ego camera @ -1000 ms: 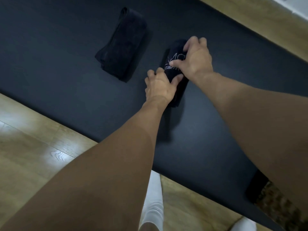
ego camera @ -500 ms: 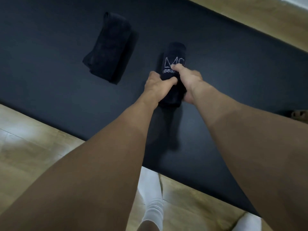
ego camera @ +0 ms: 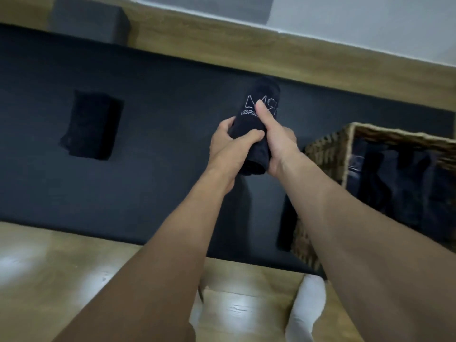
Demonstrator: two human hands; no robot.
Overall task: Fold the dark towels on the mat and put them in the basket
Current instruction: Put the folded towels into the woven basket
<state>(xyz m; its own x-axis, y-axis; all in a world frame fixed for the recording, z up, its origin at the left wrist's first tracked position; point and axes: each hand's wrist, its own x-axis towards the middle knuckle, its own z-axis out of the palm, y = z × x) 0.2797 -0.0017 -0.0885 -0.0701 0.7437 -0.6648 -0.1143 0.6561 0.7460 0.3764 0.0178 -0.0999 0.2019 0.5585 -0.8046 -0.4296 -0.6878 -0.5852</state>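
Observation:
A rolled dark towel point(ego camera: 264, 95) with white lettering is held up above the dark mat point(ego camera: 160, 107). My left hand point(ego camera: 228, 146) grips its lower part from the left, and my right hand point(ego camera: 276, 137) grips it from the right with the thumb lying up over the lettering. A second folded dark towel point(ego camera: 92, 124) lies flat on the mat at the left. The wicker basket point(ego camera: 325, 149) stands at the right on the mat, with several dark towels inside; my right forearm hides part of its near wall.
A dark grey block point(ego camera: 88, 19) sits on the wooden floor point(ego camera: 246, 48) beyond the mat at the upper left. A white wall runs along the far side. My feet in white socks point(ego camera: 306, 312) stand on the floor at the mat's near edge.
Both hands have lifted the rolled towel off the mat and carried it to the right. The view has swung up and right, bringing the basket and the grey block into sight.

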